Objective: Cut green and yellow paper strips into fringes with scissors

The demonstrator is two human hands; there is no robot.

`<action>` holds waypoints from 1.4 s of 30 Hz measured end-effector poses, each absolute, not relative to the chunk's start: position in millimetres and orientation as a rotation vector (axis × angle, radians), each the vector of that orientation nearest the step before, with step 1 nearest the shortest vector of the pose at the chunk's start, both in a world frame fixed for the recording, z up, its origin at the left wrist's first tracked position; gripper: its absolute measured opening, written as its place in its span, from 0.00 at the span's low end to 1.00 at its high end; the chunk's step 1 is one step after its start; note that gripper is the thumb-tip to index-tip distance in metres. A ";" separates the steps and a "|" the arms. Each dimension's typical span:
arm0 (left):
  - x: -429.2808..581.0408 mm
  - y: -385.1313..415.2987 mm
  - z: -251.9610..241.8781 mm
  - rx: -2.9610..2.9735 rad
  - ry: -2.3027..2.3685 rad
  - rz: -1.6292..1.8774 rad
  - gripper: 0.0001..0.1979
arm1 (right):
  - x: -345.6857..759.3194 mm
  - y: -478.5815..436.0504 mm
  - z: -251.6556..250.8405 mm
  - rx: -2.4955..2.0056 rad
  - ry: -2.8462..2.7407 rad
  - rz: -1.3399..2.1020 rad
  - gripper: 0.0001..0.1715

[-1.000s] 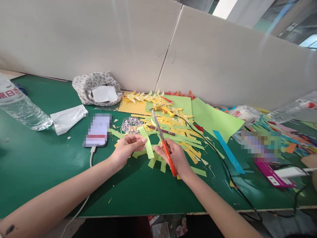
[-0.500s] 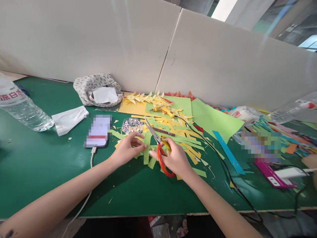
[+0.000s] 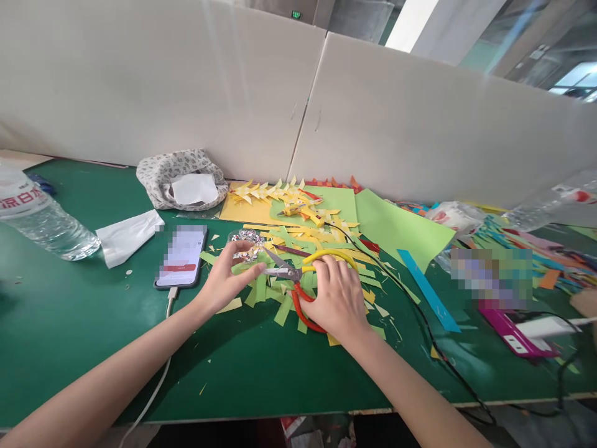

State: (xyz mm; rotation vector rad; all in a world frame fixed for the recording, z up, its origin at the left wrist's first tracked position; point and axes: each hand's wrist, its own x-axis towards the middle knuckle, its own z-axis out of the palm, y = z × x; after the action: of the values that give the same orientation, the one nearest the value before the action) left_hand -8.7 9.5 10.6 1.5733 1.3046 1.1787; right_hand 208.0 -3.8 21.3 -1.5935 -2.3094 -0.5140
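My right hand (image 3: 338, 295) grips scissors (image 3: 293, 274) with one red and one yellow handle loop. Their blades are spread and point left, toward the fingertips of my left hand (image 3: 228, 274). The thumb and fingers of that hand are curled round what looks like a green paper strip (image 3: 241, 267), partly hidden by them. Beneath both hands lie loose green paper strips (image 3: 283, 309) and yellow ones. Just behind the left fingers sits a clear flower-shaped case (image 3: 247, 238) with small shiny bits in it.
A yellow glue gun (image 3: 305, 213) rests on paper behind the hands, its black cord (image 3: 401, 280) running right. To the left are a plugged-in phone (image 3: 181, 255), a tissue (image 3: 128, 236), a water bottle (image 3: 51, 218) and a cloth pouch (image 3: 149, 177). A blue strip (image 3: 428, 290) lies right.
The scissors have turned from pointing up and away to pointing left, and their blades have opened wider. My right hand has rolled palm-down over the handles; my left hand has shifted slightly left.
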 end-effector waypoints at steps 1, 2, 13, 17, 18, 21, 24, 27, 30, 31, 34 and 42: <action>-7.7 8.7 11.1 1.637 1.322 1.156 0.17 | 206.8 -5.0 21.4 -1.585 -2.309 -0.533 0.27; -6.7 8.1 11.3 1.703 1.335 1.136 0.17 | 205.4 -6.5 21.4 -1.576 -2.307 -0.550 0.27; -5.1 10.2 11.0 1.440 1.170 1.083 0.09 | 199.1 -17.7 24.5 -1.491 -2.319 -0.617 0.23; -9.5 12.7 15.3 1.452 1.246 1.146 0.09 | 209.5 -8.7 23.7 -1.577 -2.235 -0.533 0.26; -10.4 12.8 16.3 1.502 1.279 1.141 0.10 | 214.0 -4.8 23.0 -1.595 -2.205 -0.485 0.26; -11.6 12.4 17.2 1.681 1.336 1.113 0.12 | 232.0 9.4 19.5 -1.674 -2.092 -0.285 0.24; -9.9 11.3 13.7 1.890 1.330 1.086 0.10 | 251.1 22.9 14.8 -1.899 -1.918 0.018 0.20; -7.3 10.2 6.8 2.076 1.240 1.031 0.09 | 260.6 32.1 12.2 -1.908 -1.713 0.341 0.18; -6.1 9.3 0.9 2.132 1.237 0.998 0.10 | 254.1 39.8 13.2 -1.833 -1.691 0.507 0.16; -6.2 8.9 0.0 2.123 1.255 0.974 0.10 | 249.1 43.2 14.0 -1.823 -1.709 0.520 0.15; -6.8 7.3 1.6 2.113 1.282 0.926 0.10 | 231.2 58.3 16.1 -1.820 -1.765 0.527 0.14; -3.0 1.8 10.9 2.117 1.346 0.921 0.12 | 217.9 93.0 21.7 -1.914 -1.886 0.438 0.17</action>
State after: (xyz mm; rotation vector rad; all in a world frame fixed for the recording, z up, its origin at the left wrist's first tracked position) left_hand -3.0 1.8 10.9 2.1175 1.3461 0.9207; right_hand 217.9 93.0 21.7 -1.9143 -1.8858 0.4378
